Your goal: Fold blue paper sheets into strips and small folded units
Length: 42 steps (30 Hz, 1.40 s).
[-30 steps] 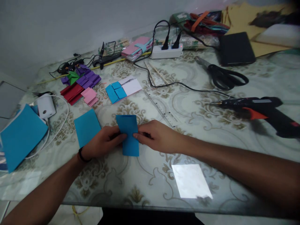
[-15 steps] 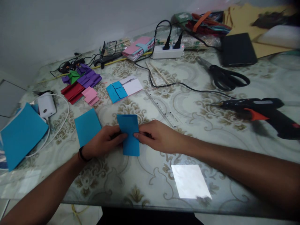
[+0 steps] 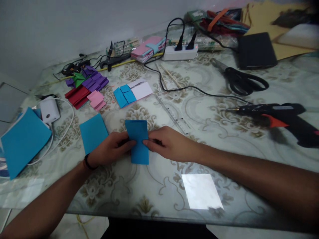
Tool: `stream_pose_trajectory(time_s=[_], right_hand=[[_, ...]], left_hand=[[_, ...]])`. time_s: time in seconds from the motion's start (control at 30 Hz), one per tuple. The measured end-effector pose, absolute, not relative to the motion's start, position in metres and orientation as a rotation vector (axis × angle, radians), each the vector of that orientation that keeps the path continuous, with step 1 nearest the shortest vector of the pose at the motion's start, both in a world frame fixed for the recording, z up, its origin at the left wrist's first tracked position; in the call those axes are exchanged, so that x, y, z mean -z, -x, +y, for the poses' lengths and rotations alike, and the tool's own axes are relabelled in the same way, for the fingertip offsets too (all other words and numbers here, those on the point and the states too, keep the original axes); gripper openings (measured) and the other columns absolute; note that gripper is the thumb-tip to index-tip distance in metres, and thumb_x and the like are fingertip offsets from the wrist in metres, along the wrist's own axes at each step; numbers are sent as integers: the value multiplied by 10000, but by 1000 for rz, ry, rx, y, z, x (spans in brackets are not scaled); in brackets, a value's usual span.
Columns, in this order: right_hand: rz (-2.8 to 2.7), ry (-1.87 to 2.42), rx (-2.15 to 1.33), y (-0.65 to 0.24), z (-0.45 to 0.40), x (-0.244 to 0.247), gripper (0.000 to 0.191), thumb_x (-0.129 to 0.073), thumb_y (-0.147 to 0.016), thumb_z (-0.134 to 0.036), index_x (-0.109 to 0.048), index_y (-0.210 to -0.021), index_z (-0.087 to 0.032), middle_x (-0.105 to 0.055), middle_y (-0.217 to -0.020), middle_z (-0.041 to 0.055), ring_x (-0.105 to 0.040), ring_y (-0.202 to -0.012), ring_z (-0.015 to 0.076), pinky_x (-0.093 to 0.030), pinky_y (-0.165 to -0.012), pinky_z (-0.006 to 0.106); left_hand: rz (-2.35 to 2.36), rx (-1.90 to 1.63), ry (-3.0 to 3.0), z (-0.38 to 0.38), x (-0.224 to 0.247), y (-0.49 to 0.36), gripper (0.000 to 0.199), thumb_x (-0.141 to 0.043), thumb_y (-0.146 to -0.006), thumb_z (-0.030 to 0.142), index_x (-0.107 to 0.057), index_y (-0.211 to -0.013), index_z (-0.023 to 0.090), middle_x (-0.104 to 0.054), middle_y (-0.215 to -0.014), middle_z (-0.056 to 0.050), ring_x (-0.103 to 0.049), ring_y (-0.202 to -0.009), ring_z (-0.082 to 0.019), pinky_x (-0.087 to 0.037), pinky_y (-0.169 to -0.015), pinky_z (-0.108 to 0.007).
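A folded blue sheet of paper (image 3: 139, 132) is held upright above the table between both hands. My left hand (image 3: 112, 148) pinches its left edge, thumb on the near face and fingers behind. On the opposite edge, my right hand (image 3: 165, 143) grips it the same way. Beside my left hand lies a flat blue paper piece (image 3: 93, 131), partly covered by that hand. Farther back are a blue and white folded paper piece (image 3: 124, 95), a pink one (image 3: 96, 100), a dark red one (image 3: 77, 97) and purple ones (image 3: 96, 81).
Right of my right arm lies a black glue gun (image 3: 276, 111), with scissors (image 3: 245, 81) behind it. A clear ruler (image 3: 171, 114) and a white power strip (image 3: 180, 53) are farther back. At left are blue sheets (image 3: 26, 141) and a white device (image 3: 50, 110) with a cable.
Both hands keep the same hold on the folded blue paper. The whole view has shifted very slightly; nothing on the table has been moved.
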State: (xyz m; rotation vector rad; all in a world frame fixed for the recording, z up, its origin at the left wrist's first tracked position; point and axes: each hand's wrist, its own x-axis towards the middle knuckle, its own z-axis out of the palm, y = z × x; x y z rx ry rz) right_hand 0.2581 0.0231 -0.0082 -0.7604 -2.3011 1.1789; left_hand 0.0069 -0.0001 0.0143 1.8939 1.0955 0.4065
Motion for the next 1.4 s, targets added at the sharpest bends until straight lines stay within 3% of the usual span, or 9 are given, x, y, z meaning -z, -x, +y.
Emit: stream_pose_trajectory(time_s=[1.4], right_hand=[[-2277, 749, -1145, -258, 22, 9, 381, -495, -1026, -327, -479, -678, -171, -468, -562, -44, -397, -529, 64, -257, -573, 241]], left_hand=[[1047, -465, -1895, 1, -13, -8, 365, -584, -1036, 362, -579, -735, 155, -638, -625, 14, -549, -543, -91, -396, -485, -183]])
